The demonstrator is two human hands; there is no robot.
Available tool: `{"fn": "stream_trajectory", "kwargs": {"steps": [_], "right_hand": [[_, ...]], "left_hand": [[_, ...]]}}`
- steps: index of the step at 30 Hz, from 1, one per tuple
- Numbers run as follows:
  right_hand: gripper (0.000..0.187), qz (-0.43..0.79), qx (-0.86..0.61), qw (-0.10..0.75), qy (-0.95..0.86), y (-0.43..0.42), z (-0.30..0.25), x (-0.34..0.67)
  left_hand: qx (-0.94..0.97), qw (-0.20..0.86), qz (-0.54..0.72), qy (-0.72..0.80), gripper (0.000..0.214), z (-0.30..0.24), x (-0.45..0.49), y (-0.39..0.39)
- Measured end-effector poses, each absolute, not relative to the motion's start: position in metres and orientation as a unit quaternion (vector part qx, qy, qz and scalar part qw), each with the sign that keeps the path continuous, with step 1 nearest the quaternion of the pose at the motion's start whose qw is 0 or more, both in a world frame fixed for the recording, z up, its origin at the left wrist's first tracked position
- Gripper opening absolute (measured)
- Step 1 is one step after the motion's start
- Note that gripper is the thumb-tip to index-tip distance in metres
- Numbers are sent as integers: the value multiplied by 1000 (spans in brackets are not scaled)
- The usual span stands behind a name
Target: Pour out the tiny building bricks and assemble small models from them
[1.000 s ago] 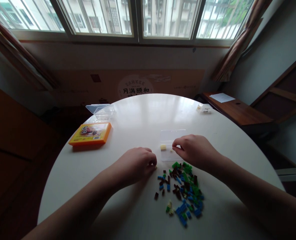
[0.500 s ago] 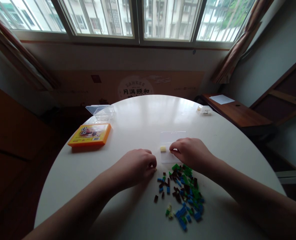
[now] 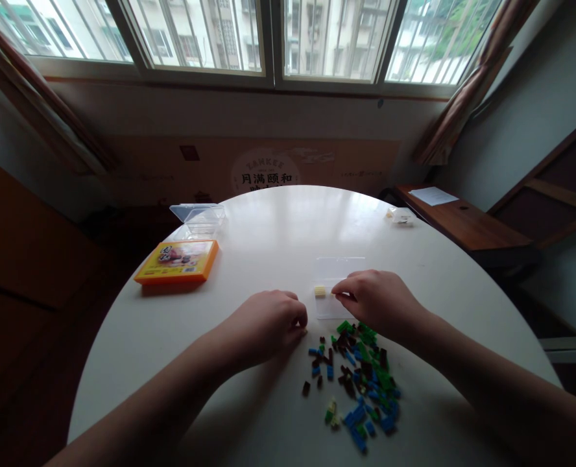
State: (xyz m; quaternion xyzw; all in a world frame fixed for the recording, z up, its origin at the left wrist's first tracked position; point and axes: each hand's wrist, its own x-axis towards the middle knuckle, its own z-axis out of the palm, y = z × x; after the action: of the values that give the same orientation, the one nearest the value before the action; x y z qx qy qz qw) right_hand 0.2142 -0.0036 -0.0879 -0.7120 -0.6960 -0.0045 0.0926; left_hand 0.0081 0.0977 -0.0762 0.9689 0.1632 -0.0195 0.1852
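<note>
My right hand [image 3: 378, 299] is closed in a pinch over a clear plastic tray [image 3: 339, 312]. A tiny pale bit shows at its fingertips, too small to make out. Just left of those fingers, a pale yellow block of small bricks [image 3: 320, 292] sits in the tray. My left hand [image 3: 276, 324] rests low on the table, left of the tray, its fingers curled together; what they hold, if anything, is hidden. Below the right hand lies a loose pile of small building bricks [image 3: 366, 370] in blue, green and brown, with a few yellowish bricks [image 3: 335, 421] near its lower left.
An orange and yellow box [image 3: 177, 263] lies on the white round table [image 3: 268, 233] at the left. Behind it stands an open clear plastic case [image 3: 201, 220]. A small white packet [image 3: 401, 216] lies at the far right, near a wooden desk [image 3: 473, 217] with paper.
The whole view has shifted slightly, so everything sits a little further right. Both hands keep nearly the same pose and place.
</note>
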Motion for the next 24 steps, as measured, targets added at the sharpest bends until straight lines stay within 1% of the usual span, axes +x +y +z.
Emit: {"fn": "stream_trajectory", "kwargs": {"steps": [24], "right_hand": [[23,5,-721,92,-687,0,-94,209]], "left_hand": [[970,177,-26,162,12,-73,7,97]]}}
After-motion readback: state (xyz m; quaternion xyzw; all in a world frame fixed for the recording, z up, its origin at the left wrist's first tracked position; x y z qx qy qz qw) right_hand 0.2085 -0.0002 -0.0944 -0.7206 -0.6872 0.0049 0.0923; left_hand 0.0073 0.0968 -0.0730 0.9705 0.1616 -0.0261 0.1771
